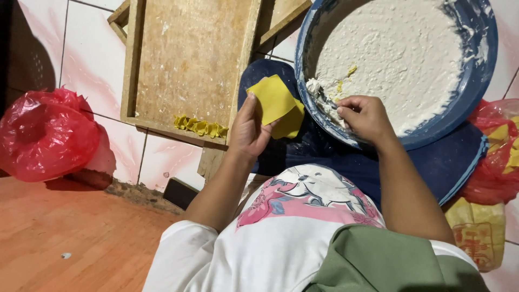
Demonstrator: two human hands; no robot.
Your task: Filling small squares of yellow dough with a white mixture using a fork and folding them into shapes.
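The left hand (250, 130) holds a stack of yellow square wrappers (277, 104) — fingers and thumb pinched together on the lower left corner, the sheets fanning up and to the right of the palm. The top sheet sits like a diamond, its long diagonal running from the pinched corner toward the blue basin (476, 65).

The right hand (366, 116) is closed around a small scraping tool (323, 99) whose tip rests in the pale filling (400, 48) just inside the basin's near rim. The tool points left and slightly away from the hand, toward the wrappers. A lump of filling clings to its end.

So the wrappers lie directly to the left of the right hand, near but not touching — a dark gap of blue cloth (454, 157) shows between them. The right hand is the nearer one to the filling; the left hand is the nearer one to the wooden tray (184, 59), which lies beyond and to its left, with a row of folded yellow dumplings (201, 127) along its near edge.

Red plastic bags (46, 135) sit well apart on the far left.
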